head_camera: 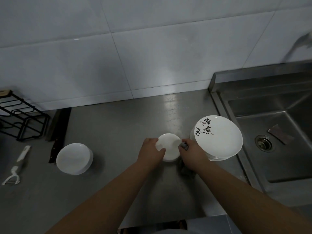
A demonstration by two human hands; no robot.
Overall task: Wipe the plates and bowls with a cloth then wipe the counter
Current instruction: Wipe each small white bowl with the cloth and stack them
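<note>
Two forearms reach from the near edge. The left hand grips a small white dish mid-counter, thumb curled over its rim. The right hand pinches a bunched grey cloth against the dish's right edge. The plate stack stands just right of that wrist, so a wide stroke could likely knock it toward the sink.
</note>
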